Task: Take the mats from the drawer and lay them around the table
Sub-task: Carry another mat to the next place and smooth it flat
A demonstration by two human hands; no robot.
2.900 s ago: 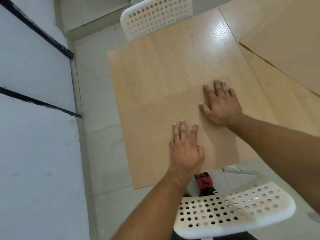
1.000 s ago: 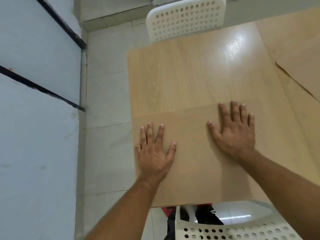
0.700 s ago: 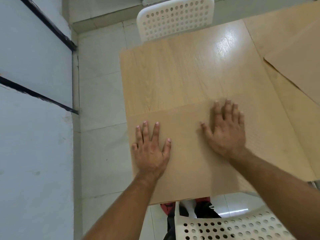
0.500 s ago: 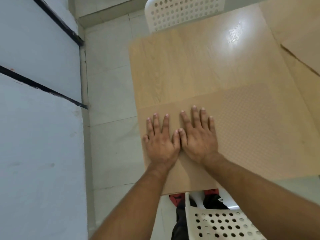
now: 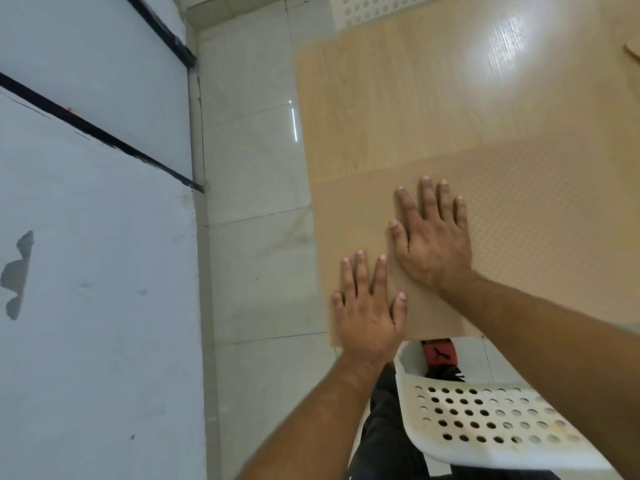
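A tan placemat [image 5: 540, 230] with a fine dotted texture lies flat on the near left corner of the light wood-grain desk [image 5: 398, 109], its left and near edges lined up closely with the desk's edges. The left hand [image 5: 369, 311] rests palm down near the mat's near left corner, fingers spread wide and holding nothing. The right hand [image 5: 433, 237] lies just beyond and to the right of it, also flat on the mat with fingers splayed and nothing gripped; the two hands are close together but whether they touch cannot be told. At the far right edge of the view, the corner of a second mat [image 5: 633, 51] shows on the desk, well apart from the first. A white perforated chair [image 5: 491, 427] stands at the near side of the desk, below the right forearm, and another perforated white chair [image 5: 374, 10] sits at the far side. Pale floor tiles [image 5: 256, 202] run along the left of the desk, beside a whitish wall [image 5: 93, 271] crossed by black strips.
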